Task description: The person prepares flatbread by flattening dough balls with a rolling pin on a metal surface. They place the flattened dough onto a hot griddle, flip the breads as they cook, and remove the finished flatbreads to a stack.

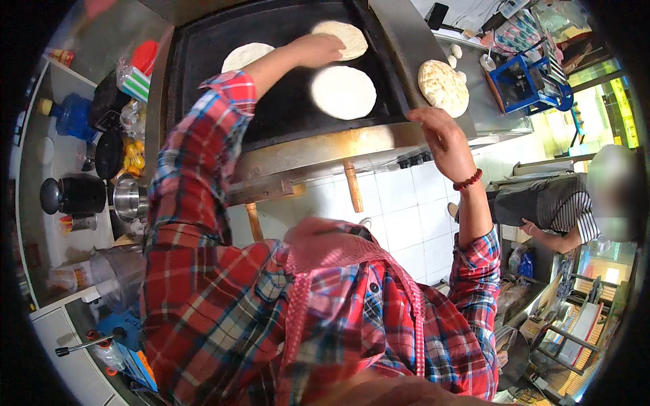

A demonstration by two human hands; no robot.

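On a black griddle (284,101) lie three round flatbreads. My left hand (321,49) rests palm down at the left edge of the upper right flatbread (353,40), its fingertips on or just over it; no grip on the bread can be made out. A pale flatbread (344,93) is just below that hand, and another pale flatbread (246,55) lies partly behind my left forearm. My right hand (441,133) is raised near the griddle's front right corner with nothing seen in it. Close above it, a browned flatbread (443,87) lies on the metal ledge.
Small dough pieces (456,51) and a blue metal frame (528,83) are on the right counter. Wooden handles (354,187) stick out below the griddle's front rim. Another person (541,203) stands at the right. Steel bowls (130,197) and a black pot (84,195) stand at the left.
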